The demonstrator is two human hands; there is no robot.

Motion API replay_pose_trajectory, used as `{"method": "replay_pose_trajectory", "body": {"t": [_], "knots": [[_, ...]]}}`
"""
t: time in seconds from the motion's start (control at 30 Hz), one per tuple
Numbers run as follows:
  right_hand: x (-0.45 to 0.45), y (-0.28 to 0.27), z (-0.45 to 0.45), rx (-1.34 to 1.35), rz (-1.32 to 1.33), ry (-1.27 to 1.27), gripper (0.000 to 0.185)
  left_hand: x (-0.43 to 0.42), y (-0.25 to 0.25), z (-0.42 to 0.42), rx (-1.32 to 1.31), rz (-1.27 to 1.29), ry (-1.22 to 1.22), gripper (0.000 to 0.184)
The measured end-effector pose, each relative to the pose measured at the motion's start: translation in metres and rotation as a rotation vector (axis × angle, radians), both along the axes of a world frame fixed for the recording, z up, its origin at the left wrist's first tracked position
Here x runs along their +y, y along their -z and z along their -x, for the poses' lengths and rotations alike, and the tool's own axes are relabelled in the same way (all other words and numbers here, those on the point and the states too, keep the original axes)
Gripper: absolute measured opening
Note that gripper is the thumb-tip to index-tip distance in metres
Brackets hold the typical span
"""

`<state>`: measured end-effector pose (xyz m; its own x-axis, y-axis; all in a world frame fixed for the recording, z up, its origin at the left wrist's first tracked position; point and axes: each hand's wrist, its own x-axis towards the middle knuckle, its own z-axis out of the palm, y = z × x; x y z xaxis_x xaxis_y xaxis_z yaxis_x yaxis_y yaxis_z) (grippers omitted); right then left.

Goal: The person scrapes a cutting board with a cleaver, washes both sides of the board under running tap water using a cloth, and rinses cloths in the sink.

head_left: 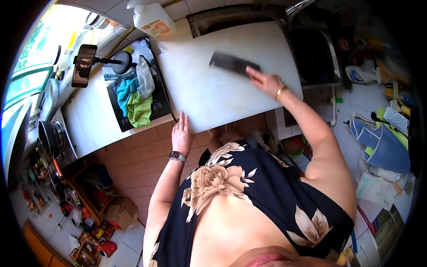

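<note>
My right hand (pixel 267 83) holds a dark flat rectangular object (pixel 231 63), blurred by motion, by its right end, over the white board (pixel 222 100). The object looks like a cleaver or a scraper, but I cannot tell which. At the near left edge of the board rests my left hand (pixel 181 129), its fingers stretched out and holding nothing. Left of the board, blue and green cloths (pixel 139 109) and a clear plastic bag (pixel 145 78) lie on a black cooktop (pixel 116 116).
A phone (pixel 83 66) on a stand is at the left, near the window. Behind the board are a white jug (pixel 153 21) and a metal basin (pixel 231 21). A dark sink (pixel 313 55) and a faucet (pixel 299 8) are at the right.
</note>
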<state>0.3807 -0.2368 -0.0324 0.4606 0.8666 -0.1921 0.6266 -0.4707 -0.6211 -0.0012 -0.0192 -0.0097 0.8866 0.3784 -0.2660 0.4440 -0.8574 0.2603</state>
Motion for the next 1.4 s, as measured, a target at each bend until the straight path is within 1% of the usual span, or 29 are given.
{"method": "replay_pose_trajectory", "body": {"t": [0.03, 0.07, 0.1, 0.13, 0.2, 0.27, 0.3, 0.33, 0.4, 0.47, 0.53, 0.6, 0.67, 0.73, 0.77, 0.8, 0.83, 0.87, 0.93, 0.97, 1.0, 1.07, 1.1, 1.17, 1.2, 1.27, 1.3, 1.37, 1.4], "knots": [[0.005, 0.006, -0.024, 0.003, 0.012, 0.064, 0.052, -0.002, -0.002, 0.002, 0.009, 0.002, -0.001, 0.094], [0.015, -0.006, -0.051, -0.022, 0.203, 0.152, 0.052, -0.002, -0.003, 0.001, 0.012, 0.006, -0.001, 0.094], [0.015, 0.010, -0.078, -0.024, -0.032, 0.201, 0.050, -0.001, -0.005, -0.001, 0.012, 0.006, -0.003, 0.094], [0.021, 0.001, -0.100, -0.023, 0.082, 0.293, 0.050, -0.002, -0.007, -0.001, 0.019, 0.005, -0.003, 0.094], [0.015, 0.000, -0.114, -0.068, 0.061, 0.330, 0.048, -0.003, -0.010, -0.004, 0.022, -0.028, 0.019, 0.088], [-0.002, -0.029, -0.092, -0.041, 0.119, 0.314, 0.047, -0.004, -0.007, -0.007, 0.007, -0.075, 0.035, 0.087], [-0.021, -0.017, -0.074, -0.029, -0.079, 0.243, 0.047, -0.006, -0.006, -0.009, -0.001, -0.123, 0.043, 0.086], [-0.035, -0.023, -0.046, -0.052, -0.130, 0.206, 0.048, -0.009, -0.006, -0.014, -0.008, -0.118, 0.046, 0.086], [-0.064, -0.036, 0.004, 0.048, -0.134, 0.134, 0.052, -0.016, -0.010, -0.022, 0.015, -0.088, -0.031, 0.086], [-0.088, -0.042, 0.030, -0.014, -0.034, 0.006, 0.055, -0.017, -0.011, -0.028, 0.021, -0.055, -0.026, 0.087], [-0.100, -0.035, 0.021, -0.069, 0.185, -0.060, 0.056, -0.017, -0.009, -0.029, -0.013, -0.041, -0.018, 0.088], [-0.094, -0.024, -0.010, 0.001, -0.008, -0.028, 0.056, -0.013, -0.009, -0.028, 0.001, -0.042, -0.004, 0.089], [-0.073, -0.009, -0.056, 0.043, 0.125, 0.077, 0.055, -0.013, -0.011, -0.027, 0.011, -0.049, 0.022, 0.089], [-0.051, 0.016, -0.113, -0.029, 0.011, 0.176, 0.052, -0.013, -0.012, -0.027, 0.009, -0.053, 0.017, 0.088], [-0.037, 0.016, -0.141, -0.112, 0.205, 0.213, 0.050, -0.013, -0.013, -0.027, 0.021, -0.054, 0.024, 0.088], [-0.020, -0.001, -0.151, -0.108, 0.258, 0.280, 0.049, -0.013, -0.013, -0.027, 0.031, -0.058, 0.035, 0.088], [-0.019, 0.007, -0.161, -0.181, 0.123, 0.247, 0.048, -0.013, -0.013, -0.027, 0.037, -0.056, 0.044, 0.088], [-0.023, 0.012, -0.166, -0.255, -0.006, 0.215, 0.047, -0.014, -0.015, -0.026, 0.046, -0.053, 0.040, 0.088], [-0.036, -0.022, -0.128, -0.135, 0.109, 0.232, 0.048, -0.011, -0.012, -0.031, 0.035, -0.051, 0.040, 0.087], [-0.054, -0.016, -0.108, -0.149, 0.044, 0.201, 0.049, -0.011, -0.010, -0.028, 0.019, -0.058, 0.042, 0.087], [-0.069, -0.026, -0.078, -0.056, -0.159, 0.179, 0.050, -0.012, -0.008, -0.026, -0.001, -0.065, 0.043, 0.086], [-0.103, -0.041, -0.024, 0.109, -0.090, 0.158, 0.055, -0.012, -0.012, -0.029, -0.006, -0.044, 0.043, 0.085], [-0.116, -0.051, -0.005, 0.002, -0.108, 0.076, 0.058, -0.012, -0.012, -0.028, -0.006, -0.046, 0.046, 0.086], [-0.141, -0.054, 0.012, 0.004, 0.069, 0.023, 0.061, -0.010, -0.012, -0.027, 0.002, -0.051, 0.050, 0.087], [-0.151, -0.050, 0.013, -0.015, 0.129, 0.004, 0.062, -0.010, -0.011, -0.027, 0.003, -0.049, 0.050, 0.087], [-0.162, -0.026, -0.014, -0.092, 0.035, -0.066, 0.064, -0.010, -0.009, -0.027, -0.014, -0.044, 0.050, 0.091], [-0.153, -0.020, -0.031, -0.130, -0.093, -0.052, 0.065, -0.010, -0.011, -0.027, -0.007, -0.043, 0.053, 0.095], [-0.134, -0.008, -0.078, -0.128, 0.033, 0.040, 0.057, -0.010, -0.010, -0.027, 0.011, -0.053, 0.061, 0.096], [-0.125, 0.012, -0.105, -0.200, 0.029, 0.103, 0.054, -0.011, -0.011, -0.027, 0.019, -0.068, 0.066, 0.096]]}}
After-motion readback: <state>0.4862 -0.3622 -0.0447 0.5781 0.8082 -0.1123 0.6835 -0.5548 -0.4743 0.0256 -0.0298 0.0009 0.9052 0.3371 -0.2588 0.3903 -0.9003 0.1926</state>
